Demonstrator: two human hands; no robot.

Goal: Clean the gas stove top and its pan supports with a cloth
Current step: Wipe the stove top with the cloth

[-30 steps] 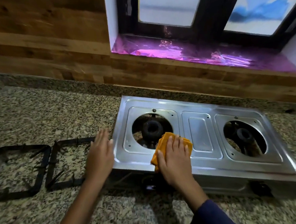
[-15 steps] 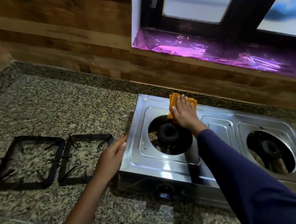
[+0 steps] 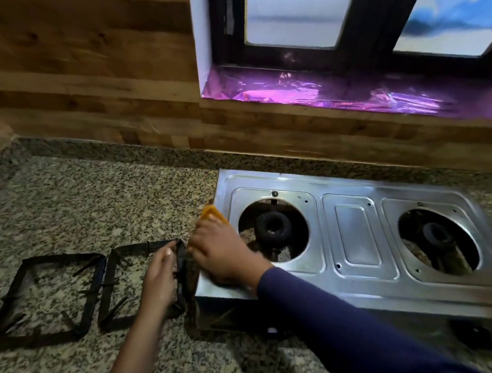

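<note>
- Two black pan supports lie flat on the granite counter [image 3: 94,197], left of the stove top [image 3: 359,236]. The nearer pan support [image 3: 106,289] is just beside the stove's left edge, and the farther pan support [image 3: 14,298] sits side by side with it, further left.
- Steel and shiny, the stove top stands bare of its supports, with the left burner [image 3: 274,228] and the right burner [image 3: 435,231] showing in their round openings.
- At the stove's left rim, the right hand [image 3: 223,255] lies flat over the orange cloth [image 3: 211,212]. Its fingers are stretched out, pressing the cloth down rather than gripping it.
- Most of the cloth is hidden under that hand. One orange corner shows beyond the fingertips, toward the stove's back left corner.
- Across the stove's front edge runs a dark blue sleeve [image 3: 335,311] on the right arm.
- Between the stove's left side and the nearer pan support, the left hand [image 3: 161,279] rests against that support's right bar, thumb uppermost. Whether its fingers curl round the bar cannot be told, since the bar hides them and the hand is blurred.
- Behind the stove rises a wood-panelled wall [image 3: 86,81], and above the stove a window sill [image 3: 320,93] is covered in crinkled purple foil.
</note>
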